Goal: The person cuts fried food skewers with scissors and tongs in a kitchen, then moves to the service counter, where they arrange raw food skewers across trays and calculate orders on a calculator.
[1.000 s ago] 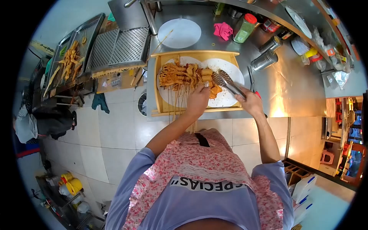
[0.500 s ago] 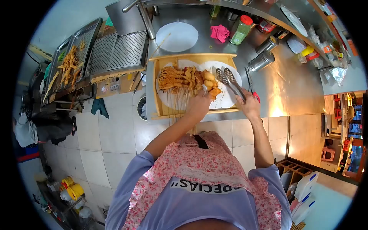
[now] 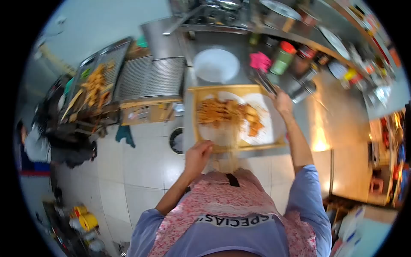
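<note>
Right hand (image 3: 282, 103): fingers closed round metal tongs (image 3: 266, 82). Left hand (image 3: 198, 157): near wooden tray (image 3: 224, 89) of skewers (image 3: 214, 113); blurred, finger state unclear.

We count, w/ some blur: 1 wooden tray (image 3: 194, 115) w/ 2 white plates (image 3: 263, 113) in it; 1 round plate (image 3: 216, 65) beyond; 1 pr. tongs (image 3: 266, 82); 1 pink cloth (image 3: 260, 61); 1 red-lidded jar (image 3: 283, 59); 2 metal shakers (image 3: 304, 92); 2 perf. panels (image 3: 162, 78). Several skewers (image 3: 233, 141), exact no. unclear to us.
</note>
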Demonstrator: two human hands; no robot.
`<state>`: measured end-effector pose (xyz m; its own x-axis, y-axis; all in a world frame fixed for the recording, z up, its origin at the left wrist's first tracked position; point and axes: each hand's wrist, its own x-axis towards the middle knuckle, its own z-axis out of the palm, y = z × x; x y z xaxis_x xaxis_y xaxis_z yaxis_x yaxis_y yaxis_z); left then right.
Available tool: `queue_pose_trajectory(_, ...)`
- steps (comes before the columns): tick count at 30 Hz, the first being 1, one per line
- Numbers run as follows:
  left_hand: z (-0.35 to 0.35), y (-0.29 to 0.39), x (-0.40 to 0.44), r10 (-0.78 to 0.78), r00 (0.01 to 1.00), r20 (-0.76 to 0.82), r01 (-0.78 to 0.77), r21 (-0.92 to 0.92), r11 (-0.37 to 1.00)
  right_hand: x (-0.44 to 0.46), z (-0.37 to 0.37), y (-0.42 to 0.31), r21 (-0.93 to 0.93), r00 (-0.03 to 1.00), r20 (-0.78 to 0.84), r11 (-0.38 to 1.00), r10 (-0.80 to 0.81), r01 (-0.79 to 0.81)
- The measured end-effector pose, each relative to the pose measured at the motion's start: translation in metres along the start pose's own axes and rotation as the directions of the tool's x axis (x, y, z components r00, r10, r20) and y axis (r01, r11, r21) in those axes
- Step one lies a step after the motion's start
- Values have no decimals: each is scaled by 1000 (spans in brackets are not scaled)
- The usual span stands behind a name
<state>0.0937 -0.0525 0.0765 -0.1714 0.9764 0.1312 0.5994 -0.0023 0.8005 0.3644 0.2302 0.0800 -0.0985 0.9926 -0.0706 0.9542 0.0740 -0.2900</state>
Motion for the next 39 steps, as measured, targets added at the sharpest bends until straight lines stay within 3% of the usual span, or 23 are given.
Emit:
queue_pose_trajectory(1, -6, -12, -5, -76, 997, 23, 78, -81, 994, 7, 3, -6, 10, 998, -29, 998, -54, 54)
queue_pose_trajectory(2, -17, -11, -5, -89, 996, 4, 89, 51, 995, 11, 6, -10, 19, 989, -68, 991, -129, 130)
queue_pose_trajectory(4, -27, -22, -9, -102, 991, -88, 105, 22, 994, 20, 20, -18, 35, 977, -164, 988, -140, 147)
queue_pose_trajectory(6, -42, -30, -16, -101, 981, -167, 107, 28, 994, 41, 31, -14, -151, 963, -75, 958, -257, 244)
queue_pose_trajectory(8, -51, -40, -24, -106, 975, -197, 115, 36, 993, 47, 36, -24, -158, 978, -55, 968, -203, 193)
queue_pose_trajectory(11, -55, -53, -34, -149, 965, -214, 162, 46, 986, 88, 65, -18, -174, 955, -65, 946, -288, 273)
queue_pose_trajectory(12, -58, -58, -38, -153, 963, -221, 169, 56, 984, 92, 61, -30, -224, 969, 78, 943, -235, 246)
queue_pose_trajectory(15, -63, -68, -46, -167, 955, -246, 189, 71, 979, 101, 64, -56, -336, 969, 129, 910, -211, 243)
queue_pose_trajectory(21, -56, -65, -70, -244, 917, -316, 277, 64, 959, 140, 99, -54, -219, 964, 42, 939, -264, 267)
queue_pose_trajectory(29, -42, -50, -97, -324, 876, -356, 384, 109, 917, 178, 123, -41, -248, 945, 45, 913, -323, 324)
queue_pose_trajectory(30, -38, -49, -99, -326, 875, -358, 386, 109, 916, 180, 124, -38, -272, 918, 24, 881, -395, 387)
queue_pose_trajectory(34, -30, -42, -103, -323, 877, -355, 381, 106, 918, 185, 122, -39, -271, 934, 62, 895, -352, 355)
queue_pose_trajectory(39, -28, -37, -107, -352, 878, -324, 413, 144, 899, 187, 112, -41, -227, 882, 131, 852, -453, 471)
